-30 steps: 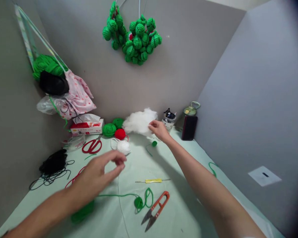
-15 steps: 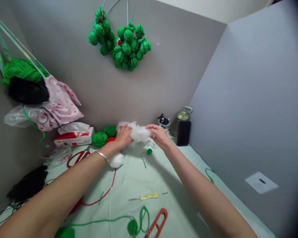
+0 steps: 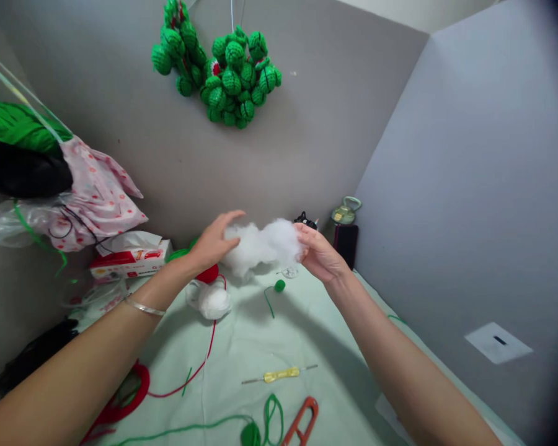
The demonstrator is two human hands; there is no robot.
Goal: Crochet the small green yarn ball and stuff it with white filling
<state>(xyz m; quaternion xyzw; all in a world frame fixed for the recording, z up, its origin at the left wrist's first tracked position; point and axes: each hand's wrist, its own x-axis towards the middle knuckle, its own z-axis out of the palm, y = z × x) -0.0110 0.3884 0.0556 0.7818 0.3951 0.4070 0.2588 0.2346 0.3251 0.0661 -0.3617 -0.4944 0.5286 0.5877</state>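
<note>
Both hands hold a white fluffy wad of stuffing [image 3: 260, 244] lifted above the back of the pale green table [image 3: 307, 334]. My left hand [image 3: 211, 241] grips its left end, thumb raised, a silver bracelet on the wrist. My right hand [image 3: 318, 251] pinches its right end. Below the wad lie a small green crochet piece with a tail [image 3: 279, 285], a white yarn ball [image 3: 214, 301] and a red yarn ball [image 3: 209, 273].
A yellow-handled crochet hook [image 3: 279, 374], orange snips [image 3: 302, 422] and green yarn [image 3: 255, 430] lie near me. A tissue box [image 3: 128, 260], bags of yarn [image 3: 51, 192], a dark phone [image 3: 346, 243] and bottle [image 3: 346, 210] line the walls. Green crochet balls [image 3: 223, 68] hang above.
My left hand reached from near me to the stuffing and took hold. Both hands have lifted the wad off the table and drawn it apart a little.
</note>
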